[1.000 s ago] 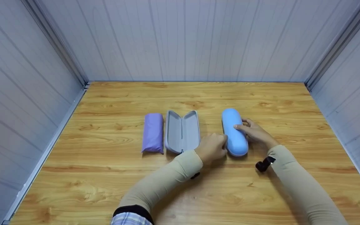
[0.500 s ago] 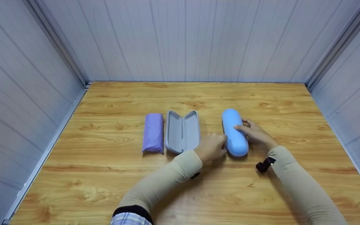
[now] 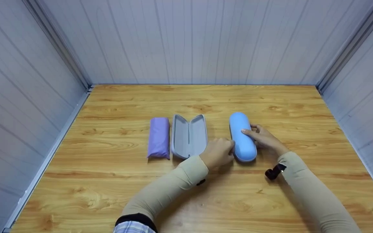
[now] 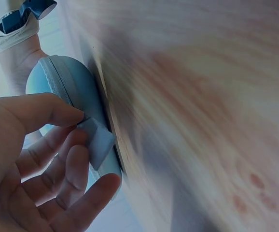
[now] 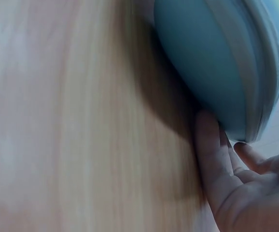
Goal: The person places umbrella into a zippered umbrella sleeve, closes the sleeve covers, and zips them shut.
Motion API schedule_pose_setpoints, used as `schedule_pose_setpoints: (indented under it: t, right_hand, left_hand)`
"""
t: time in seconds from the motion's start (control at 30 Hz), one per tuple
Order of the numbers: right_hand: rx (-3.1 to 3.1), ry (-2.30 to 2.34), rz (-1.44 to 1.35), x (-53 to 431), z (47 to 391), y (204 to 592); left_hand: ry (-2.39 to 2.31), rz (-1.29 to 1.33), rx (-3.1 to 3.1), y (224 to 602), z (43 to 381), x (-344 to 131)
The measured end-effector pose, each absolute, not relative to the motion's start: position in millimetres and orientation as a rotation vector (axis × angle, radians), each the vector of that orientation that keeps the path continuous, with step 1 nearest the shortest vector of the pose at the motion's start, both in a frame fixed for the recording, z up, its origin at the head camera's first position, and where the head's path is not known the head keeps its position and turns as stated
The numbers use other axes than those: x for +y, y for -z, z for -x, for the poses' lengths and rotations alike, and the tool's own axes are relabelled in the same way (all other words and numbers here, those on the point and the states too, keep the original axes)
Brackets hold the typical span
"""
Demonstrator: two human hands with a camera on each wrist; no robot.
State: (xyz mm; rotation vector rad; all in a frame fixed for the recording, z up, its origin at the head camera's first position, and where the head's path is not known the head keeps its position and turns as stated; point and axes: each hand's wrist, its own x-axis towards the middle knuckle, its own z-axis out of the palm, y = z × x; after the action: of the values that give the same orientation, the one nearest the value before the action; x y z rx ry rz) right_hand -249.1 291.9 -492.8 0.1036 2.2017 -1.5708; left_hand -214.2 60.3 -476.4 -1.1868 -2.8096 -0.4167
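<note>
Blue case: lies on the counter (image 3: 254, 200), its long side aslant, to the right of the unfolded grey case (image 3: 197, 136) and well apart from the purple packet (image 3: 159, 136).
Left hand (image 3: 218, 152): thumb and forefinger pinch a small grey tab (image 4: 100, 145) at the near left side of the blue case (image 3: 242, 142); the other fingers lie loosely bent.
Right hand (image 3: 266, 139): grips the case's right side, thumb over the top, fingers low beside the counter.
Handling (judged): probably light, with a stiff, smooth shell that may slip under a loose grasp; the tab seems soft and flexible.
Best hold (judged): the shell's rounded sides, clear of the zip seam (image 4: 57, 82).
Lettering: no brand, label or writing is legible on any item.
</note>
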Motion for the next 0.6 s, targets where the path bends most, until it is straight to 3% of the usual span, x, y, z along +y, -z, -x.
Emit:
schedule_pose_setpoints:
  t: [0.6]
  right_hand:
    - [2.245, 1.606, -0.073, 283.9, 241.4, 486.0]
  left_hand:
    - [0.416, 1.219, -2.781, 476.5, 213.1, 54.0]
